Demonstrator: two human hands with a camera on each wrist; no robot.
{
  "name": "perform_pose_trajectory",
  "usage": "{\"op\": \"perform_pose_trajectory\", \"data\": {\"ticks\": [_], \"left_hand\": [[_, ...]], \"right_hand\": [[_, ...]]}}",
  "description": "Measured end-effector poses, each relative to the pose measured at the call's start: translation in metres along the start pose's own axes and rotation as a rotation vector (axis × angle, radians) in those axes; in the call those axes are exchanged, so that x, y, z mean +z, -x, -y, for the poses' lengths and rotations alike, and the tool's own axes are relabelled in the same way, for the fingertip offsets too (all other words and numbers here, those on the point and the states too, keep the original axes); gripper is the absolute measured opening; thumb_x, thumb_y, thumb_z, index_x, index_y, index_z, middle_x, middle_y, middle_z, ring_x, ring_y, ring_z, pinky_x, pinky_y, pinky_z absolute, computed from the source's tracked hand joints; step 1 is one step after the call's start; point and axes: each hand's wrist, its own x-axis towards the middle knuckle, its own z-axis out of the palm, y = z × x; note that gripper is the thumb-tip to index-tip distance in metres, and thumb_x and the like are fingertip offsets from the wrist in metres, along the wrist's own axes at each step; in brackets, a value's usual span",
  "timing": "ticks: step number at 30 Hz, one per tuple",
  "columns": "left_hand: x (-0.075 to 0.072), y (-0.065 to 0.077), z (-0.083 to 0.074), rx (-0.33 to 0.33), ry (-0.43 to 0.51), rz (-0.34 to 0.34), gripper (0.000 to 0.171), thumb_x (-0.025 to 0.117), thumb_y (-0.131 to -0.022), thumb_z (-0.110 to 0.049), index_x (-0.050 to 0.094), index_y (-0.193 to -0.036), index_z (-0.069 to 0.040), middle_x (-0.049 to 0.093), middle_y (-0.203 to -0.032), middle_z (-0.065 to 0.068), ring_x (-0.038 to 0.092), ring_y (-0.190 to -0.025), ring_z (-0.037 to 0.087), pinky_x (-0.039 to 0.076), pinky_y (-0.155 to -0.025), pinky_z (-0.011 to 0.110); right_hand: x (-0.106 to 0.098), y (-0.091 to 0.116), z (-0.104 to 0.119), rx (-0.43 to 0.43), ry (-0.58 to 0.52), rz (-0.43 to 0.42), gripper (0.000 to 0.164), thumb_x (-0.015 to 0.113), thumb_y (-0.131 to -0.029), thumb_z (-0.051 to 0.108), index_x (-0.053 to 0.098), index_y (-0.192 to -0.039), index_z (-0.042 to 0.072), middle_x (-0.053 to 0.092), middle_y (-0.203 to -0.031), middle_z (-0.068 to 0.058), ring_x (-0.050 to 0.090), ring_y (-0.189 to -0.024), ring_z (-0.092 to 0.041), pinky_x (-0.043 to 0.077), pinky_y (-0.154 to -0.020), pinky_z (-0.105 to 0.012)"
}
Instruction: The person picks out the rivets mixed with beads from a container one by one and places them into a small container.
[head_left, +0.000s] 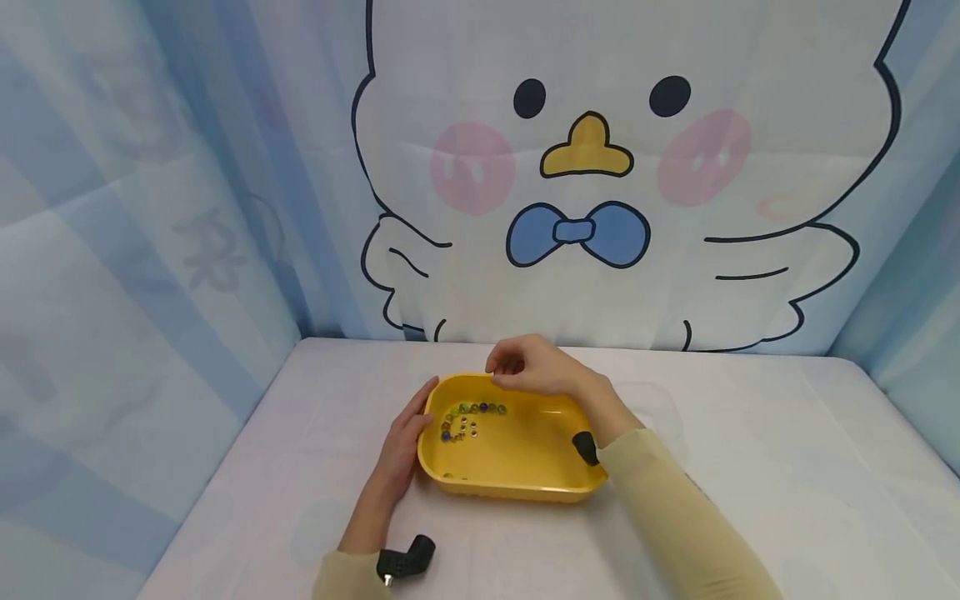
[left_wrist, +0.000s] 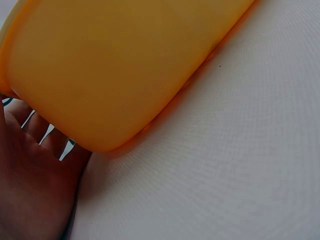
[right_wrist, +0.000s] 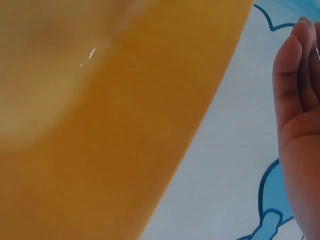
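A yellow tray [head_left: 536,442] stands on the table, its left end held by my left hand [head_left: 403,437]. The left thumb lies over the rim, and the other fingers [left_wrist: 37,125] stretch along the outer wall. Above the tray's far rim is my right hand [head_left: 536,364], its thumb and forefinger brought together around a tiny pale piece, mostly hidden. Inside the tray, glass marbles [head_left: 483,408] in green, amber and blue form a bent row at the left. Several small shiny gems [head_left: 463,427] lie within the bend.
The table [head_left: 285,492] has a pale cloth over it. A curtain with a cartoon bird [head_left: 585,233] hangs behind the far edge, and blue-and-white fabric [head_left: 127,275] closes off the left. Black wrist cameras [head_left: 407,558] sit on both wrists.
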Motion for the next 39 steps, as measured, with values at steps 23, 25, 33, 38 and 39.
{"op": "perform_pose_trajectory", "data": {"ticks": [23, 25, 33, 38, 39], "left_hand": [[0.001, 0.0, -0.001, 0.015, -0.02, 0.007, 0.058, 0.035, -0.101, -0.011, 0.034, -0.159, -0.015, 0.025, -0.165, -0.001, 0.016, -0.152, 0.019, 0.013, -0.122, 0.043], [0.001, 0.0, -0.001, 0.017, -0.015, 0.008, 0.058, 0.035, -0.101, -0.011, 0.034, -0.159, -0.015, 0.025, -0.165, 0.0, 0.016, -0.152, 0.019, 0.013, -0.122, 0.043], [0.0, 0.0, -0.001, 0.018, -0.001, 0.012, 0.058, 0.036, -0.101, -0.011, 0.036, -0.158, -0.017, 0.026, -0.165, -0.001, 0.018, -0.152, 0.018, 0.013, -0.122, 0.042], [0.0, -0.001, 0.0, 0.014, 0.004, 0.012, 0.058, 0.036, -0.1, -0.011, 0.035, -0.159, -0.017, 0.026, -0.165, -0.001, 0.018, -0.152, 0.018, 0.014, -0.122, 0.041], [-0.001, -0.001, 0.0, 0.012, 0.002, 0.01, 0.058, 0.036, -0.1, -0.011, 0.035, -0.159, -0.016, 0.026, -0.165, -0.001, 0.018, -0.152, 0.018, 0.014, -0.122, 0.041]], "right_hand": [[0.029, -0.015, -0.01, -0.001, 0.106, 0.14, 0.011, 0.07, -0.092, 0.009, 0.07, -0.102, 0.004, 0.064, -0.086, 0.004, 0.058, -0.079, -0.015, 0.054, -0.073, -0.025], [0.03, -0.015, -0.011, 0.008, 0.13, 0.156, 0.011, 0.07, -0.092, 0.009, 0.07, -0.102, 0.005, 0.064, -0.087, 0.004, 0.057, -0.08, -0.015, 0.054, -0.075, -0.025], [0.033, -0.016, -0.01, 0.017, 0.186, 0.209, 0.01, 0.072, -0.091, 0.01, 0.07, -0.101, 0.008, 0.064, -0.086, 0.005, 0.057, -0.08, -0.013, 0.052, -0.075, -0.025], [0.037, -0.017, -0.01, 0.035, 0.189, 0.237, 0.009, 0.072, -0.091, 0.01, 0.071, -0.1, 0.01, 0.064, -0.086, 0.006, 0.057, -0.078, -0.012, 0.052, -0.074, -0.025], [0.038, -0.017, -0.011, 0.035, 0.187, 0.24, 0.01, 0.072, -0.091, 0.01, 0.071, -0.1, 0.009, 0.064, -0.086, 0.006, 0.057, -0.079, -0.012, 0.053, -0.074, -0.026]]}}
